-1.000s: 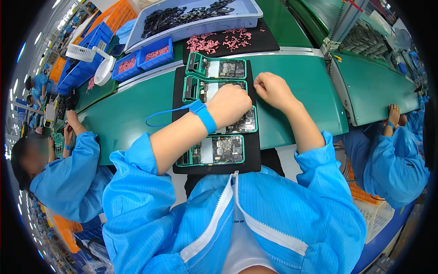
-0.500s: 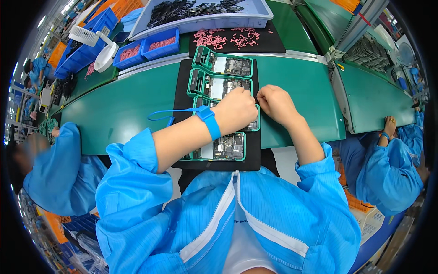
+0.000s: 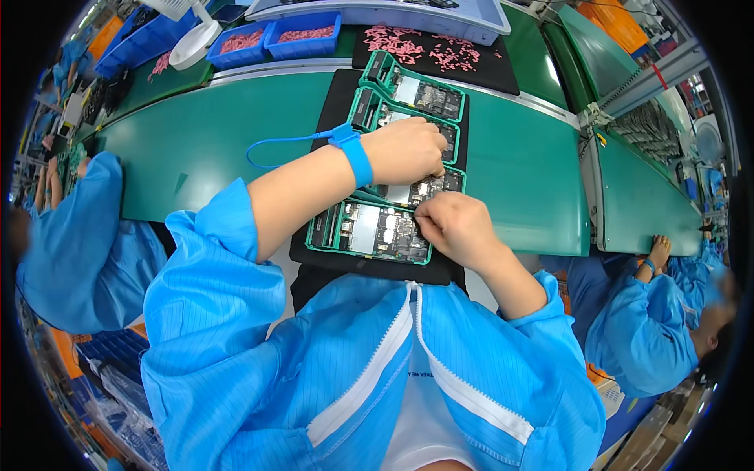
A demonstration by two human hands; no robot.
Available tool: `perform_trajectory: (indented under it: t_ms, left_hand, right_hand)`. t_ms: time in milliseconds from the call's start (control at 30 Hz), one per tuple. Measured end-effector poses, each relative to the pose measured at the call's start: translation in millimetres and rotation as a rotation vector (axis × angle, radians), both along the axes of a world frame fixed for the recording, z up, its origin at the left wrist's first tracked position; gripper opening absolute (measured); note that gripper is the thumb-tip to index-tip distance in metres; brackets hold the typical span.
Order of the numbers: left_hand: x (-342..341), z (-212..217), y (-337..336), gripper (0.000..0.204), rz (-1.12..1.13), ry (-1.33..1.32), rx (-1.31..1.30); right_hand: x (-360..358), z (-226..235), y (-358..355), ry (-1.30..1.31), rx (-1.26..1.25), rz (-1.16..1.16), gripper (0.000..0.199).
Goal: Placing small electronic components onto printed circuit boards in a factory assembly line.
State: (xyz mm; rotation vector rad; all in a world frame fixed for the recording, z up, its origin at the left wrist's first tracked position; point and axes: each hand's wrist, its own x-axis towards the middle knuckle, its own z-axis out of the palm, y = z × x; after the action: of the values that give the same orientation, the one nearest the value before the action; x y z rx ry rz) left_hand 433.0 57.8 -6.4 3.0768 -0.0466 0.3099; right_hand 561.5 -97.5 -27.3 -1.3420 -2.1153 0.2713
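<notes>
Several green-framed device housings with exposed circuit boards lie in a column on a black mat (image 3: 334, 102). My left hand (image 3: 404, 149), with a blue corded wrist strap (image 3: 352, 153), reaches over the middle housings. Its fingers are curled down and hide part of the boards; what they hold, if anything, is hidden. My right hand (image 3: 459, 224) is at the right end of the nearest housing (image 3: 385, 231), close to the one behind it. Its thumb and forefinger are pinched together, and anything between them is too small to make out. The farthest housing (image 3: 424, 94) lies uncovered.
Loose pink pieces (image 3: 393, 43) are spread on another black mat beyond the green work surface (image 3: 526, 173). Two small blue bins (image 3: 302, 47) hold more pink pieces. A large pale-blue tray (image 3: 471, 27) stands at the back. Co-workers in blue sit on both sides.
My right hand has moved nearer to me, from beside the middle housings to the nearest one. My left hand stays curled over the middle housings. The whole view has shifted and tilted slightly.
</notes>
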Motion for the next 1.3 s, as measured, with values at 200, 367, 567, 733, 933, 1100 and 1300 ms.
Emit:
perform_trajectory:
  t_ms: [200, 367, 567, 733, 933, 1100, 1300]
  left_hand:
    - [-11.7, -7.6, -3.9, 0.015, 0.031, -0.017, -0.004]
    - [-16.1, -8.4, -0.6, 0.016, 0.017, -0.038, -0.01]
    - [-16.2, -4.6, 2.2, 0.015, 0.009, -0.04, 0.053]
    - [-6.8, 3.7, 16.9, 0.013, -0.031, 0.0, 0.082]
    - [2.5, 65.5, 133.5, 0.018, 0.332, -0.193, -0.269]
    - [8.7, 44.3, 234.6, 0.012, 0.494, -0.065, -0.323]
    - [46.1, 8.2, 272.0, 0.013, 0.327, 0.119, -0.434]
  right_hand:
    - [-21.7, -1.3, -2.5, -0.198, 0.086, -0.009, 0.007]
    - [-26.0, 6.0, -0.7, -0.365, 0.106, 0.037, 0.008]
    - [-18.7, 11.6, -6.8, -0.433, 0.085, 0.145, 0.028]
    - [-10.2, 21.3, 6.3, -0.388, 0.018, 0.216, 0.025]
    - [43.1, 48.4, 72.4, 0.112, -0.083, 0.116, 0.008]
    - [92.7, 39.4, 181.8, 0.234, -0.071, -0.241, 0.008]
    - [120.3, 4.1, 296.2, 0.038, -0.047, -0.21, 0.01]
